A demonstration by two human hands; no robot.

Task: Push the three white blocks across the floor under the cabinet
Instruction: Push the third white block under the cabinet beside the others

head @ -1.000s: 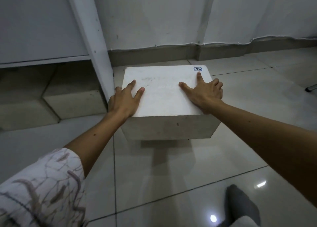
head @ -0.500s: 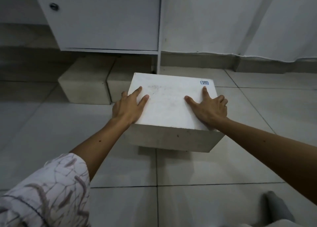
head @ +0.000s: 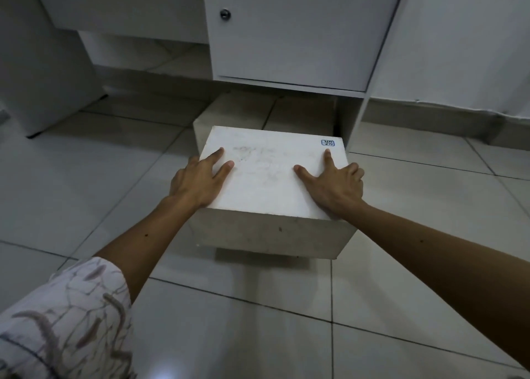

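A large white block (head: 269, 183) stands on the tiled floor, just in front of the gap under the white cabinet (head: 286, 34). My left hand (head: 200, 181) clasps its near left corner, thumb and forefinger on top. My right hand (head: 335, 186) clasps the near right corner, its fingers curling over the right edge. A small blue sticker (head: 327, 142) marks the block's far right corner. Two more white blocks sit side by side in the shadow under the cabinet, one on the left (head: 229, 110) and one on the right (head: 304, 115), partly hidden behind the held block.
The cabinet's right side panel (head: 355, 117) reaches the floor just beyond the block's far right corner. Another white unit (head: 43, 63) stands at the left. A wall with a grey skirting (head: 444, 120) runs along the right.
The block, with both hands still on it, has slid left from beside the cabinet's side panel to in front of the gap, close behind the two blocks there. My view swung with it.
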